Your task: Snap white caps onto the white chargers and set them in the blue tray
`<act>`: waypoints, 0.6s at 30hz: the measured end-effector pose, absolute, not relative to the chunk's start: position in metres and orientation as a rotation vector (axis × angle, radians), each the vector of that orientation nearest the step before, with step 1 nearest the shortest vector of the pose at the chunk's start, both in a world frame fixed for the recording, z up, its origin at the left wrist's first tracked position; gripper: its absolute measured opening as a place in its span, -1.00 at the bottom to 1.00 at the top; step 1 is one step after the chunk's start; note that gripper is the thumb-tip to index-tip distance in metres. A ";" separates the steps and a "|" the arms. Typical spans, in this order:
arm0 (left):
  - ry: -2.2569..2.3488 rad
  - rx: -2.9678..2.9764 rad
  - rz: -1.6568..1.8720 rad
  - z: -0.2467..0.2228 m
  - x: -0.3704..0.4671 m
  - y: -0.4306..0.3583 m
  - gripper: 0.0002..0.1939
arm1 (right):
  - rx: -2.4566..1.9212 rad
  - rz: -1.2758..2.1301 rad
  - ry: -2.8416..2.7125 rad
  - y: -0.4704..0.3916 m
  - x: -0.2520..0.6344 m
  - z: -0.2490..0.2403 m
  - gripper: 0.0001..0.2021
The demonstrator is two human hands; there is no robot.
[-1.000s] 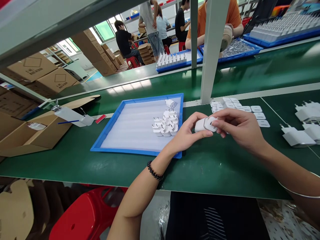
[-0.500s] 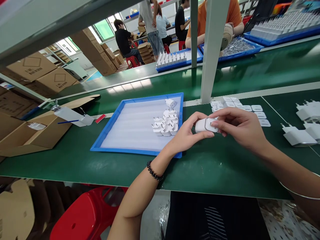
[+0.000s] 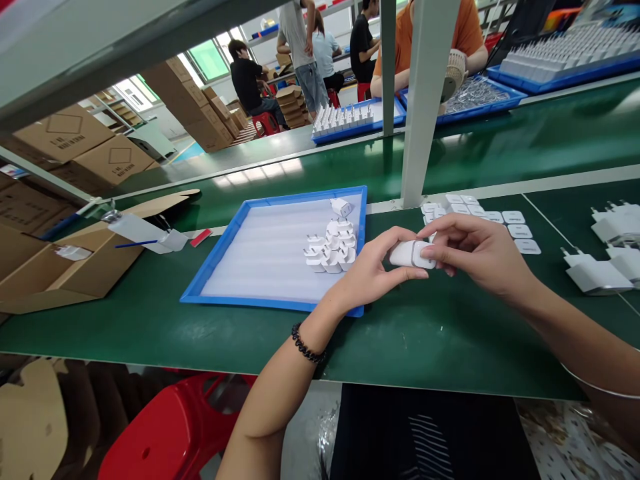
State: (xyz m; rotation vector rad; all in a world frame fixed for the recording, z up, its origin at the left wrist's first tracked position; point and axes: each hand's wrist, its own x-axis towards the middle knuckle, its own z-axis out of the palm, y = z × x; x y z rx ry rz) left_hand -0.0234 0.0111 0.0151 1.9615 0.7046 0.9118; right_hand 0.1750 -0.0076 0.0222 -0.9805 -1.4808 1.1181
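Note:
A white plug-in charger (image 3: 404, 253) is held above the green bench, between my two hands. My left hand (image 3: 367, 267) closes its thumb and fingers around the charger's left end. At the right end, the thumb and fingertips of my right hand (image 3: 483, 257) pinch the same charger, partly covering its end. Left of my left hand, several white plug pieces (image 3: 330, 257) stand grouped in a blue-rimmed tray (image 3: 240, 304). Flat white rounded squares (image 3: 520, 231) lie in rows behind my right hand. More chargers with metal pins (image 3: 597, 275) rest at the far right.
An open cardboard box (image 3: 95, 273) stands at the left, near a white bottle-like container (image 3: 135, 228) and a red piece (image 3: 201, 237). A pale metal post (image 3: 423, 100) rises behind the tray. Across the bench, a person in orange (image 3: 473, 27) works beside blue trays (image 3: 530, 83).
The charger has turned slightly between my hands, and the fingers of my right hand have shifted a little on its end. The tray and loose pieces stay in place.

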 end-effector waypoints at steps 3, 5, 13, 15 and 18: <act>0.696 1.981 0.904 0.016 -0.024 0.012 -0.69 | -0.987 1.154 -1.460 -0.007 0.174 0.022 -0.81; 0.688 1.998 0.903 0.016 -0.025 0.013 -0.68 | -0.996 1.180 -1.441 -0.007 0.174 0.021 -0.79; 0.642 2.062 0.994 0.009 -0.023 0.017 -0.60 | -1.006 1.217 -1.410 -0.008 0.174 0.022 -0.69; 0.632 2.073 0.995 0.009 -0.023 0.017 -0.59 | -1.008 1.224 -1.397 -0.009 0.173 0.023 -0.68; 0.598 2.068 0.994 0.009 -0.022 0.017 -0.58 | -1.004 1.227 -1.383 -0.010 0.173 0.023 -0.68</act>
